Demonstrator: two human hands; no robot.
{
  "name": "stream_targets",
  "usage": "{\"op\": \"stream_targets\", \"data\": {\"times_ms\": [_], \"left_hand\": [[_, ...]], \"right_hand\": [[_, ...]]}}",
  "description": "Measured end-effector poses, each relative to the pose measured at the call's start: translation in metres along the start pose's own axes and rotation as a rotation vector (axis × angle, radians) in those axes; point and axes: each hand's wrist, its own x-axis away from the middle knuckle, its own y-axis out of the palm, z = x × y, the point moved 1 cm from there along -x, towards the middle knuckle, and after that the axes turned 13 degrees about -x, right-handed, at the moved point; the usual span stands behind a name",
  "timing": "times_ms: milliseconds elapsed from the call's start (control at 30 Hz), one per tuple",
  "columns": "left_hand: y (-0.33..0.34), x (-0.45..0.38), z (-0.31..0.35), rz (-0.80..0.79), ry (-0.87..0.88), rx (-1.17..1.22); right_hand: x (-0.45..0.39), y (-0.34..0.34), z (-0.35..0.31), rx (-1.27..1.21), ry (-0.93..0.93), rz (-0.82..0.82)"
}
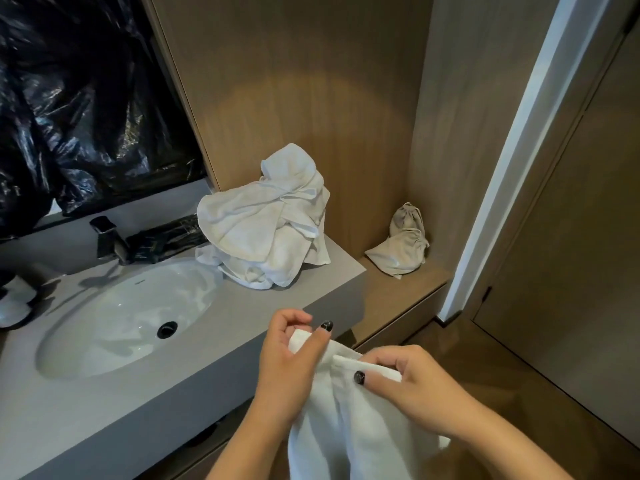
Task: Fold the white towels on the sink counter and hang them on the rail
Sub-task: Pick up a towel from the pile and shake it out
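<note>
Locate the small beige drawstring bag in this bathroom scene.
The beige drawstring bag sits right of centre on the low wooden ledge, against the wall, right of the towel pile.

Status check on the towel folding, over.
Left hand and right hand each pinch the top edge of one white towel, hanging off the counter. Towel pile unfolded beside the sink. Rail not in view.

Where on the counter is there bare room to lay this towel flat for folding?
The widest bare patch is the grey counter strip between the sink basin and the right end, in front of the towel pile. The front edge below the basin is bare but narrow. The back is crowded by the pile, faucet and a dark packet. The lower wooden ledge holds a cloth pouch.
</note>
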Motion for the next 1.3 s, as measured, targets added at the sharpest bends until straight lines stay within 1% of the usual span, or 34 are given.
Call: {"op": "stream_targets", "data": {"times_ms": [67,100,200,267,367,433,500,633,800,933,1033,1133,1233,1300], "left_hand": [[0.002,0.002,-0.006,-0.013,-0.069,0.125],[0.003,0.004,-0.008,-0.013,-0.089,0.152],[0.008,0.004,-0.010,0.013,-0.119,0.114],[0.012,0.004,-0.008,0.026,-0.103,0.101],[0.021,0.002,-0.006,0.001,-0.051,0.131],[0.026,0.002,-0.005,-0.028,-0.010,0.110],[0.032,0.004,-0.001,-0.077,0.028,0.085],[0.047,0.013,0.009,-0.166,0.074,0.085],[0.060,0.018,0.014,-0.202,0.107,0.070],[0.075,0.018,0.017,-0.155,0.137,0.065],[0.090,0.022,0.021,-0.114,0.154,0.031],[0.102,0.025,0.029,-0.035,0.203,-0.027],[0.108,0.025,0.038,0.032,0.256,-0.078],[0.109,0.024,0.044,0.064,0.299,-0.095]], "right_hand": [[0.001,-0.001,0.000,-0.033,0.014,0.024],[0.002,-0.001,0.002,-0.033,0.015,0.040],[0.004,-0.004,0.005,0.050,-0.025,0.144],[0.006,-0.009,0.008,0.063,-0.074,0.190],[0.012,-0.019,0.011,0.013,-0.095,0.152],[0.016,-0.022,0.011,-0.013,-0.080,0.146],[0.019,-0.021,0.009,-0.037,-0.106,0.158],[0.021,-0.023,0.005,-0.116,-0.130,0.245],[0.023,-0.031,0.004,-0.140,-0.165,0.379],[0.023,-0.041,0.008,-0.099,-0.197,0.455],[0.022,-0.053,0.009,-0.077,-0.241,0.474],[0.021,-0.065,0.005,-0.064,-0.314,0.474],[0.017,-0.073,0.000,-0.099,-0.361,0.476],[0.014,-0.077,-0.005,-0.157,-0.346,0.474]]}}
